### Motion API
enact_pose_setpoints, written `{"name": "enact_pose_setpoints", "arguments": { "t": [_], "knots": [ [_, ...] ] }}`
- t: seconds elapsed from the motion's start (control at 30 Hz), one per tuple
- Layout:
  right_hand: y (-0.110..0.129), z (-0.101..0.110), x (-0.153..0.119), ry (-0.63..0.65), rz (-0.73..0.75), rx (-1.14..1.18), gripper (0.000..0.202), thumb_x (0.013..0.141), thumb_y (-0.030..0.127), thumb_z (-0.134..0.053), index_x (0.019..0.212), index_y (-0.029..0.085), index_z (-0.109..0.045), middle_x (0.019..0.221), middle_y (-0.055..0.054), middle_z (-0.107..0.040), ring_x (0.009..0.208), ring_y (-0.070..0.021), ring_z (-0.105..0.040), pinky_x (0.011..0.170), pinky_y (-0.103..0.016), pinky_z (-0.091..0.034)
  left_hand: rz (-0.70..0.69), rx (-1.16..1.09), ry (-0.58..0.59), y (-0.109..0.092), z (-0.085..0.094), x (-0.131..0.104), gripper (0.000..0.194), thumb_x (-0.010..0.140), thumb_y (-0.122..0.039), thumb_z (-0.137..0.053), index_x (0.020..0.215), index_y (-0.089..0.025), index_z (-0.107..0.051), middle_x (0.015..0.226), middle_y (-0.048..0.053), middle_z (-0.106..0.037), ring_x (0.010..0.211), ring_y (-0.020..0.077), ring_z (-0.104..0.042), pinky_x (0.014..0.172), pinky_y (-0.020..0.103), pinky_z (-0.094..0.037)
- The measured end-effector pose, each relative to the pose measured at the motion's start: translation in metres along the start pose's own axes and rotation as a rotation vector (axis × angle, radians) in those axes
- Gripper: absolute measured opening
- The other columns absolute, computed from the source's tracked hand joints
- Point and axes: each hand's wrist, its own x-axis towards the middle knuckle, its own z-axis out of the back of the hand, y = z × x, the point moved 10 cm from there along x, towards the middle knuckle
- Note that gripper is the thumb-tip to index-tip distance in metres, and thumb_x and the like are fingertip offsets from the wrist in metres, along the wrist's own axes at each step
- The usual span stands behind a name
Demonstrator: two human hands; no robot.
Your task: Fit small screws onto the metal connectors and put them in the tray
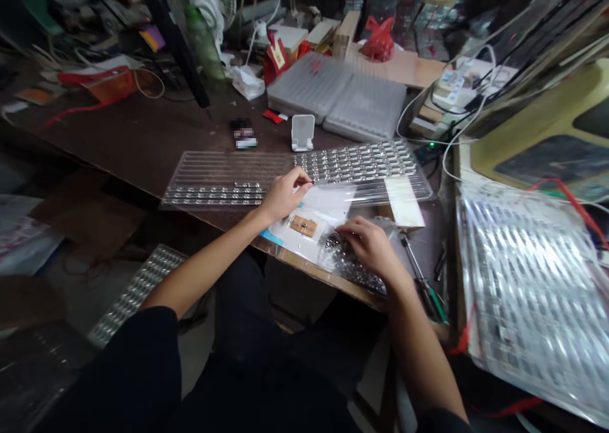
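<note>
My left hand is closed in a pinch near the front edge of a clear ribbed tray holding rows of metal parts; what its fingertips hold is too small to name. Below it, a small orange-brown block with a dark centre lies on a white sheet. To the right, my right hand has its fingers pressed together at a pile of small dark shiny parts; anything between them cannot be made out. Left of my left hand, another ribbed tray has parts in its front rows.
A white stand and stacked clear trays are behind. A white box and a green-handled screwdriver lie right of my right hand. Large wrapped trays stand far right, a fan back left.
</note>
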Motion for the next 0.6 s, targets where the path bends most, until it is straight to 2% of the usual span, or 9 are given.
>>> {"name": "enact_pose_setpoints", "arguments": {
  "t": [0.13,0.23,0.43,0.6],
  "knots": [
    [0.015,-0.017,0.019,0.005,-0.065,-0.054,0.023,0.096,0.011,-0.057,0.105,0.017,-0.078,0.102,-0.011,-0.077,0.092,-0.023,-0.071,0.086,-0.034,-0.054,0.009,-0.097,-0.118,0.008,0.013,-0.045,0.008,0.095,-0.02,-0.055,0.1,-0.02,-0.06,0.097,0.004,-0.071,0.083,0.0153,-0.067,0.079,0.029,-0.055],
    [0.021,-0.039,0.037,0.057,-0.11,-0.112,0.025,0.097,0.009,-0.055,0.105,0.015,-0.077,0.104,-0.012,-0.077,0.093,-0.0226,-0.071,0.086,-0.032,-0.052,0.07,-0.13,-0.118,0.021,0.011,-0.065,0.012,0.096,-0.027,-0.055,0.102,-0.02,-0.063,0.098,0.005,-0.073,0.086,0.0168,-0.068,0.082,0.031,-0.057],
    [0.018,-0.063,0.044,0.065,-0.139,-0.061,0.021,0.099,0.012,-0.055,0.104,0.018,-0.075,0.102,-0.008,-0.076,0.094,-0.0196,-0.069,0.086,-0.029,-0.051,0.204,-0.283,-0.095,0.041,0.005,-0.074,0.018,0.086,-0.034,-0.072,0.093,-0.018,-0.068,0.091,0.007,-0.077,0.083,0.0195,-0.073,0.078,0.031,-0.061],
    [0.03,-0.082,0.035,0.158,-0.091,-0.399,0.025,0.104,0.016,-0.049,0.114,0.019,-0.072,0.111,-0.012,-0.07,0.101,-0.0242,-0.063,0.085,-0.032,-0.05,0.19,-0.29,-0.133,0.04,0.011,-0.076,0.013,0.084,-0.029,-0.072,0.09,-0.018,-0.068,0.093,0.007,-0.077,0.086,0.0207,-0.074,0.08,0.032,-0.061]
  ]
}}
